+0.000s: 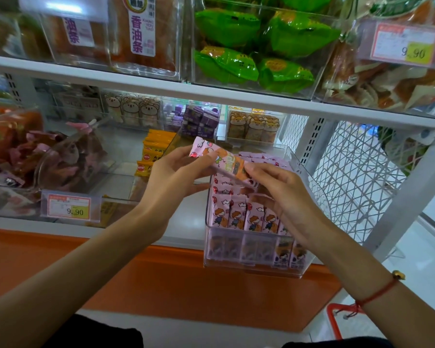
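A pink snack packet with a cartoon print is held tilted above a clear plastic bin. My left hand pinches its upper left end between thumb and fingers. My right hand grips its lower right end. The bin juts out over the shelf's front edge and holds several rows of the same pink packets, standing upright.
Left of the bin lie yellow packets and a clear bin of pink and brown snacks. A 9.90 price tag hangs on the shelf edge. Green packets fill the shelf above. A white wire end panel stands at right.
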